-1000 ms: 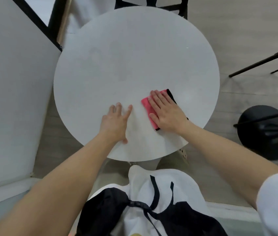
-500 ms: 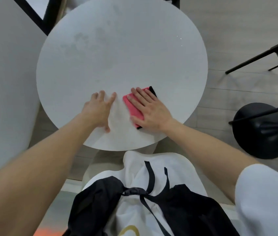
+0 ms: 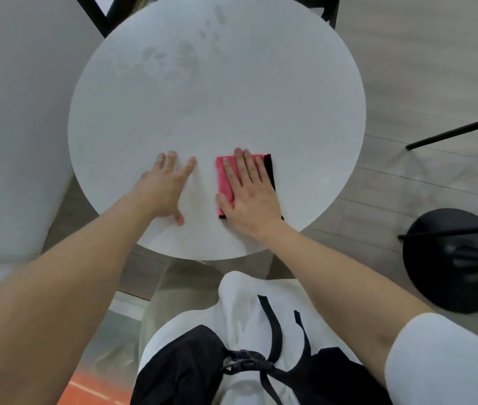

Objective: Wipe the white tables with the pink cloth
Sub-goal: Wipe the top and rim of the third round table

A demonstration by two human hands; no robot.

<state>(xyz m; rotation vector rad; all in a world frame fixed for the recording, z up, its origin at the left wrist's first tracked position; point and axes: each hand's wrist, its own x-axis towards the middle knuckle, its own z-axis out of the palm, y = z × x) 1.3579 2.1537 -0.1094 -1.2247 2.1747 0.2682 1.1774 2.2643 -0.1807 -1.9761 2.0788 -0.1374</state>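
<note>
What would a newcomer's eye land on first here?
The folded pink cloth with a black edge, pressed flat under the right hand near the front edge of the round white table. The left hand lies flat on the tabletop beside it, apart from the cloth. After that, the grey smudges on the table's far left part.

The tabletop [image 3: 232,106] is white, smooth and matt, with a faint sheen; dull, blotchy smudges [image 3: 173,62] mottle its far left part. The cloth [image 3: 223,182] is soft pink fabric with a fine nap and a black edge [image 3: 270,168] on its right side. The floor [image 3: 422,68] looks like grey wood-grain planks, matt. At the right, a round black base [image 3: 451,267] is smooth and semi-glossy, and thin black legs [image 3: 454,133] look like matt painted metal. The near sleeve [image 3: 442,361] is plain white cloth.
</note>
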